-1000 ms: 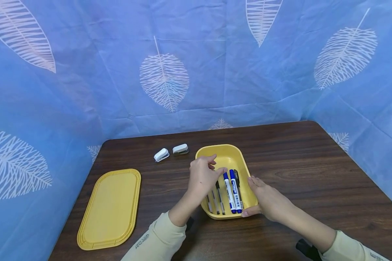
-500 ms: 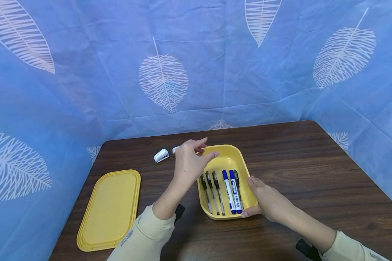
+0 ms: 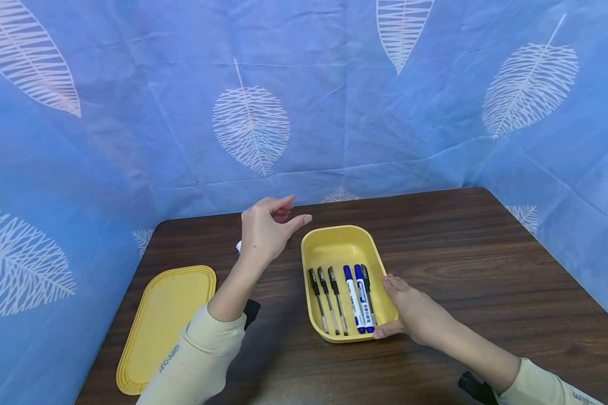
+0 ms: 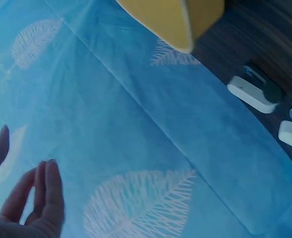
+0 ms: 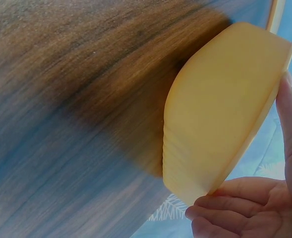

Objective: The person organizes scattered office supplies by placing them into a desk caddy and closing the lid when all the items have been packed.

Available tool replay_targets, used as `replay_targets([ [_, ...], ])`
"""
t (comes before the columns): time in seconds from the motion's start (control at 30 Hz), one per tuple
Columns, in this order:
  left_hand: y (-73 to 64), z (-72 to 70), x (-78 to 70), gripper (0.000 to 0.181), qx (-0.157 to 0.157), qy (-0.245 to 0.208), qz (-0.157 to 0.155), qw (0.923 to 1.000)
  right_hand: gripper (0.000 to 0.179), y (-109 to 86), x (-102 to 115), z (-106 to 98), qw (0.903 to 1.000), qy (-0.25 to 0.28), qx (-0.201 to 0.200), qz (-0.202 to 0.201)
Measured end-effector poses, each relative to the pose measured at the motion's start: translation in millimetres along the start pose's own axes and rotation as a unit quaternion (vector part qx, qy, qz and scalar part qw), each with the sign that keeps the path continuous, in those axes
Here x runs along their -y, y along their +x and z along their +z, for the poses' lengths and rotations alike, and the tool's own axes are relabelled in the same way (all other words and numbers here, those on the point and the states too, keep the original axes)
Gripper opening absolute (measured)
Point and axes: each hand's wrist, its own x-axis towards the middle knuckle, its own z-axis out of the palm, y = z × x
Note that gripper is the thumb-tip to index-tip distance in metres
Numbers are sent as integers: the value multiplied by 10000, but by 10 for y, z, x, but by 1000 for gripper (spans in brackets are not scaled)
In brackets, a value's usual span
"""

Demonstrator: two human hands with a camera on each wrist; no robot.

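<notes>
A yellow box without a cover stands mid-table. Inside, three black-capped pens lie side by side on the left. Two blue-capped whiteboard markers and another black-capped pen lie to their right. My right hand grips the box's near right corner, thumb on one side and fingers on the other. Raised beyond the box's left side, my left hand holds nothing, its thumb apart from the fingers. Behind it are two small white staplers, nearly hidden in the head view.
A yellow lid lies flat on the left of the dark wooden table, partly covered by the left sleeve. A blue cloth with white leaf prints hangs behind the table.
My left hand has risen out of the box and moved left, now covering most of the staplers. The pens on the left have come into full view. My right hand has stayed at the corner.
</notes>
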Motion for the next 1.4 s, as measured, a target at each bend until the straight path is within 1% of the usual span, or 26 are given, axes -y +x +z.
replay_targets([
  [0.13, 59, -43, 105, 45, 40, -98, 214, 9997, 113, 9, -4, 9, 9999, -97, -35, -43],
  [0.23, 110, -48, 214, 44, 88, -170, 417, 9989, 112, 5, -1, 8, 9999, -101, -45, -20],
  [0.33, 162, -45, 338, 44, 126, -230, 484, 9985, 111, 0, 1, 7, 9999, -66, -76, -18],
  [0.5, 230, -39, 531, 46, 112, -288, 324, 9990, 111, -8, 3, 6, 9999, -47, -100, -16],
  [0.67, 283, 10, 722, 52, 60, -313, 114, 9994, 111, -21, 3, 0, 10000, -9, -60, 38],
  [0.77, 295, 42, 821, 57, 110, -379, -44, 9992, 110, -27, 4, 1, 10000, -16, -67, 39],
  [0.93, 295, 109, 998, 60, 233, -313, -234, 9990, 110, -29, 8, 5, 9999, -29, -79, 57],
  [1.2, 295, 273, 1325, 59, 329, -337, -295, 9985, 112, -21, 9, 9, 9999, -8, -69, 129],
  [1.33, 281, 345, 1462, 58, 441, -268, -271, 9983, 112, -19, 10, 13, 9999, -1, -87, 119],
  [1.4, 279, 378, 1514, 57, 488, -143, -256, 9984, 111, -18, 8, 17, 9999, 7, -102, 102],
])
